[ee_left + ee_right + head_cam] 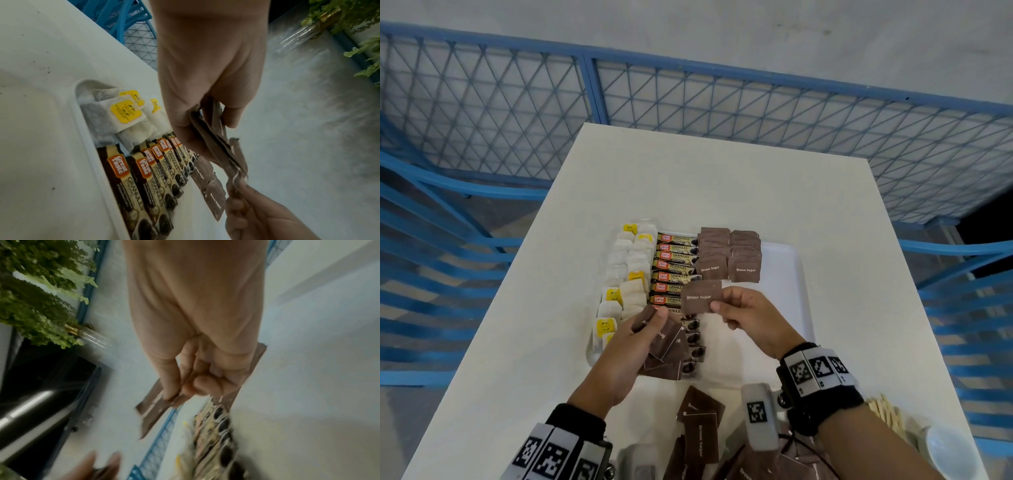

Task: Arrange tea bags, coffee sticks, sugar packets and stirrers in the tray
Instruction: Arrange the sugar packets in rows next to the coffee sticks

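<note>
A white tray [787, 270] on the table holds tea bags [628, 270] at its left, a row of coffee sticks [673, 267] in the middle and two rows of brown sugar packets [729, 255] to their right. My right hand [744, 313] pinches one brown sugar packet [702, 297] just above the tray, near the front of the sugar rows. My left hand [626, 346] grips a fanned bunch of brown sugar packets [666, 342] over the near coffee sticks. In the left wrist view the left hand [205, 104] holds the bunch of packets [222, 149] edge-on.
Loose brown sugar packets [700, 431] lie on the white table [524, 342] near its front edge. Wooden stirrers [887, 413] and a white cup [945, 448] stand at the front right. A blue mesh fence [688, 102] runs behind the table.
</note>
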`<action>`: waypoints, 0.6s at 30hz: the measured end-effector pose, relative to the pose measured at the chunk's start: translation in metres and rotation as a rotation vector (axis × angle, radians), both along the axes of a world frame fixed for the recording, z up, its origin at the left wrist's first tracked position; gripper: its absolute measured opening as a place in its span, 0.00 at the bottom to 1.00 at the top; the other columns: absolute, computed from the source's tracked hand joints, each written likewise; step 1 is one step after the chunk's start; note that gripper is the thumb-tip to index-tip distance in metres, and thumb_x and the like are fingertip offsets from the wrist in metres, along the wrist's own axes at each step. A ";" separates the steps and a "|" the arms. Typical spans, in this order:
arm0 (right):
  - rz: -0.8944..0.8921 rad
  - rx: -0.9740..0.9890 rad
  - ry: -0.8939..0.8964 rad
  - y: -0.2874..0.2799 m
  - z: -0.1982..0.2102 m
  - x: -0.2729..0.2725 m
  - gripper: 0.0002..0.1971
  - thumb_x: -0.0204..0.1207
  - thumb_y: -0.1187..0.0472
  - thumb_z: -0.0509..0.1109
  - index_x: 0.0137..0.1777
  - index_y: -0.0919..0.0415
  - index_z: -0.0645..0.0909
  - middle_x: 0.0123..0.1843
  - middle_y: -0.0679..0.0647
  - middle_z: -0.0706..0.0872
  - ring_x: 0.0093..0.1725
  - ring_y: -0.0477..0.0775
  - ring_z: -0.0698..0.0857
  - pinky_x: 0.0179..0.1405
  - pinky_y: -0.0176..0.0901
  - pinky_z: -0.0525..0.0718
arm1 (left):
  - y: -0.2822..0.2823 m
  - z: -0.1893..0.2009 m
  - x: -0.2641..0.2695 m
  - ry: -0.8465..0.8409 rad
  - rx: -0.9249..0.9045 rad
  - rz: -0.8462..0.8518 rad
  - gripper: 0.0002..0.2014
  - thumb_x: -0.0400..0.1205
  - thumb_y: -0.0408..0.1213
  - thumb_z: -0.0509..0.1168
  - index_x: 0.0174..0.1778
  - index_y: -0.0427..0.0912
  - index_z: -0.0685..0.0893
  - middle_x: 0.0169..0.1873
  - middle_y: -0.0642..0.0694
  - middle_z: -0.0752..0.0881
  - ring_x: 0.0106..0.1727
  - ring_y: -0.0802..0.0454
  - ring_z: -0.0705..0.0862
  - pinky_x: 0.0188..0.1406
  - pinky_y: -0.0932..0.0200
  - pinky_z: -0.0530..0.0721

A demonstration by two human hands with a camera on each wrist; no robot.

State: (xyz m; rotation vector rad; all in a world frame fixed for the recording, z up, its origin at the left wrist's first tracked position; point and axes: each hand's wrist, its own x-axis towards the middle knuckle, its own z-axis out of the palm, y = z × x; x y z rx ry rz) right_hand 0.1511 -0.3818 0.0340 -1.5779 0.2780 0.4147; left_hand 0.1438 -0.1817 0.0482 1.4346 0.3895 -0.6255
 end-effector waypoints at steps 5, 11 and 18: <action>-0.204 -0.347 -0.027 -0.016 -0.027 0.031 0.04 0.75 0.67 0.71 0.48 0.67 0.83 0.39 0.52 0.86 0.38 0.47 0.81 0.38 0.31 0.77 | 0.006 -0.005 -0.002 0.062 -0.027 0.047 0.10 0.81 0.38 0.65 0.56 0.42 0.85 0.41 0.43 0.90 0.39 0.50 0.89 0.35 0.55 0.87; -0.239 -0.476 0.006 -0.017 -0.045 0.049 0.07 0.72 0.64 0.75 0.49 0.63 0.84 0.41 0.52 0.84 0.46 0.52 0.83 0.49 0.41 0.79 | 0.007 -0.007 -0.002 0.130 -0.046 0.109 0.10 0.82 0.31 0.61 0.55 0.42 0.84 0.45 0.40 0.88 0.47 0.43 0.85 0.46 0.48 0.84; -0.314 -0.585 -0.021 -0.013 -0.049 0.053 0.13 0.70 0.65 0.76 0.52 0.65 0.78 0.34 0.47 0.78 0.42 0.50 0.79 0.44 0.37 0.73 | 0.010 -0.002 -0.002 0.090 -0.019 0.071 0.08 0.84 0.32 0.59 0.54 0.44 0.83 0.45 0.40 0.88 0.47 0.43 0.86 0.49 0.44 0.85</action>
